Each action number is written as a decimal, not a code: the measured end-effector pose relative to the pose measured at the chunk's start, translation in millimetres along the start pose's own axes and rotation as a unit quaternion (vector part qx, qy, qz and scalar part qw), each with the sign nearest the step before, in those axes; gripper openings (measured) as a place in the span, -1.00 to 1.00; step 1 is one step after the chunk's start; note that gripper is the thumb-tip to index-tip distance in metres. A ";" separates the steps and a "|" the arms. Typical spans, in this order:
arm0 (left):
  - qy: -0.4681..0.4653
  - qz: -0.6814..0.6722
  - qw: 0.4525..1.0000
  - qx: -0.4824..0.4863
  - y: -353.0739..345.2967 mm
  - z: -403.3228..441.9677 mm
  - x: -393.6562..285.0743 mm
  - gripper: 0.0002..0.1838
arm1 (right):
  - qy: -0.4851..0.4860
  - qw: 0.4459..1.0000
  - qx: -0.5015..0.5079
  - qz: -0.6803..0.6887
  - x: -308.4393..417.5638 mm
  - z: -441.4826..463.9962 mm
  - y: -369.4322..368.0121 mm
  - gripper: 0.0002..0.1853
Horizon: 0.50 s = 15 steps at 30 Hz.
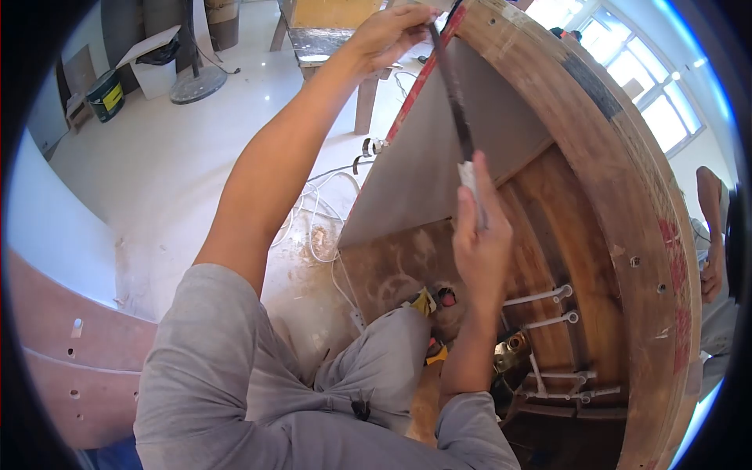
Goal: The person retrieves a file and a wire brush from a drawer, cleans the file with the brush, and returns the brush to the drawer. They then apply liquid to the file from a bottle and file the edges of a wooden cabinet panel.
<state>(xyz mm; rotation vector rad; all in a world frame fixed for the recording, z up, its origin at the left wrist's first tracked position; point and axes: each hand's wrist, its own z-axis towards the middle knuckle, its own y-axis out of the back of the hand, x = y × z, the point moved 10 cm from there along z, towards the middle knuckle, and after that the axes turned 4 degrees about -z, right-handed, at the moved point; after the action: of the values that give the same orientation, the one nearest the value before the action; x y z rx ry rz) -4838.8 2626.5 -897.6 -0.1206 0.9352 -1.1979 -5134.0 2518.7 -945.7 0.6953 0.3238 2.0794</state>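
My right hand (484,243) is wrapped round the white handle of a long, dark, flat file (452,90), with my index finger stretched along it. The blade slants up and away to my left hand (392,37), whose fingers are pinched at its far end. Both hands are above a large curved wooden frame (540,59), near its upper left, red-marked edge (423,74). A grey triangular panel (454,149) lies inside the frame below the blade. Exactly where the file touches the wood is hard to make out.
Several white rods (540,298) are fixed inside the frame. Yellow-and-black tools (423,301) lie by my knee. A white cable (317,211) coils on the floor. A worktable (321,43) stands ahead; another person's arm (710,204) shows at right.
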 end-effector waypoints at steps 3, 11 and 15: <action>0.011 -0.007 0.998 -0.065 63.5 -9.2 12.4 -0.76 | -0.013 0.996 0.069 -0.055 -14.4 6.5 -42.7 -0.54; 0.036 -0.011 0.999 -0.008 16.6 -22.8 18.7 -0.78 | -0.018 0.998 0.015 -0.063 -2.8 -24.6 -12.8 -0.52; 0.027 -0.018 0.995 -0.097 59.6 -34.4 28.7 -0.76 | -0.029 0.996 0.058 -0.062 -18.7 -18.5 -44.6 -0.53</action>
<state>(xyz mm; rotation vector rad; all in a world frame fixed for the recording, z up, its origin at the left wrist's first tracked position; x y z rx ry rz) -4816.4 2639.8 -967.4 -0.2628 1.0994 -1.1460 -5106.4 2529.2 -988.3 0.7836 0.4474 1.9304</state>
